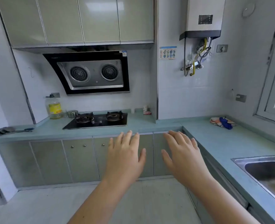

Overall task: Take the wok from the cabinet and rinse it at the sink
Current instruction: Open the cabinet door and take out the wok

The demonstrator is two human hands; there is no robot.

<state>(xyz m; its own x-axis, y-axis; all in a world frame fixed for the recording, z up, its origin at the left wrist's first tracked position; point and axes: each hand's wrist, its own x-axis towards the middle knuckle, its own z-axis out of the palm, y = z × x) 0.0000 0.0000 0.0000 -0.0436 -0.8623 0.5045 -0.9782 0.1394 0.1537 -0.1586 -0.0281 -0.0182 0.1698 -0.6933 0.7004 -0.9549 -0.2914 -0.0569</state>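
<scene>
Both my hands are stretched out in front of me, palms down and fingers straight, holding nothing. My left hand (125, 152) and my right hand (180, 151) hover in front of the lower cabinets (80, 160), whose grey-green doors are all closed. A steel sink (267, 172) is set into the blue-green counter at the right edge. No wok is in view.
A black two-burner gas hob (98, 120) sits on the L-shaped counter (214, 143) under a range hood. An oil bottle (54, 107) and a small jar stand left of it. A ladle (14, 130) lies far left, cloths (222, 122) at the right. Upper cabinets are closed.
</scene>
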